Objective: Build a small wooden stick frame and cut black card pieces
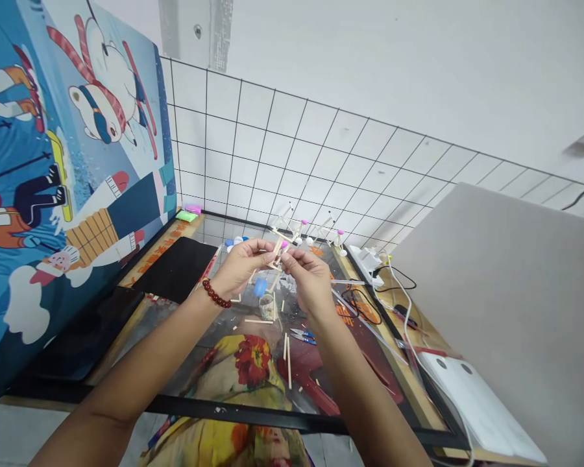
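Both hands are raised over a glossy tabletop, close together. My left hand (243,264) pinches one side of a small frame of thin wooden sticks (277,250). From the other side my right hand (309,275) pinches the same frame, its thumb and forefinger near a pink piece (284,244). A blurred blue round piece (260,287) shows just below the hands; whether it is joined to the frame I cannot tell. Under them stands a small whitish cup-like holder (267,307). Blue-handled snips (302,335) and loose wooden sticks (289,360) lie nearer my body.
Behind my hands, similar stick models (327,230) with pink and white round pieces stand by a black wire grid (272,149). A black flat panel (175,269) lies left. A power strip (367,259) with cables is at right, beside a large grey panel (506,311).
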Demonstrator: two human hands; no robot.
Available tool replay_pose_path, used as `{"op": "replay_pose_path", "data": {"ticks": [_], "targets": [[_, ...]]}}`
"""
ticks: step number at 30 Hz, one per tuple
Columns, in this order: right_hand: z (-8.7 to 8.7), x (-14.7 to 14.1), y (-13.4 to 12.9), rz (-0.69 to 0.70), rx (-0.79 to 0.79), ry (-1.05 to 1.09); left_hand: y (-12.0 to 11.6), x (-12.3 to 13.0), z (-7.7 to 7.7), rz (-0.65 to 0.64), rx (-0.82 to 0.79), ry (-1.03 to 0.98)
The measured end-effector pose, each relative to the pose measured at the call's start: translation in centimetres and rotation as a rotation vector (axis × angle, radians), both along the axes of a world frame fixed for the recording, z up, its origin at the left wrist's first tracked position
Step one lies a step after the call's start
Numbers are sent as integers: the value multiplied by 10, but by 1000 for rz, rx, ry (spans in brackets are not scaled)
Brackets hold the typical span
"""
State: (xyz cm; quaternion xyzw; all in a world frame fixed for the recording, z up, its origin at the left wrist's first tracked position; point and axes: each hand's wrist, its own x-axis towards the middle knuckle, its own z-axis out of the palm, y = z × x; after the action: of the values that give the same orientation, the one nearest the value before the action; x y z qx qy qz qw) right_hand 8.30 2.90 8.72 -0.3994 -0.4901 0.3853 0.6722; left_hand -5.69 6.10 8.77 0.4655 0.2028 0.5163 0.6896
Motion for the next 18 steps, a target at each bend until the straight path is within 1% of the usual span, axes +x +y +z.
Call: {"op": "replay_pose_path", "data": {"ticks": [6,11,15,18], "targets": [[-1,0,0,38,0,-46,2,1,-2,2,18,-2],[-7,2,2,31,-5,-75,2,2,-5,1,32,13],[-10,2,1,24,27,-95,0,3,-4,-11,-14,-3],[-12,1,0,36,20,-95,-2,3,-3,-5,-39,-4]]}}
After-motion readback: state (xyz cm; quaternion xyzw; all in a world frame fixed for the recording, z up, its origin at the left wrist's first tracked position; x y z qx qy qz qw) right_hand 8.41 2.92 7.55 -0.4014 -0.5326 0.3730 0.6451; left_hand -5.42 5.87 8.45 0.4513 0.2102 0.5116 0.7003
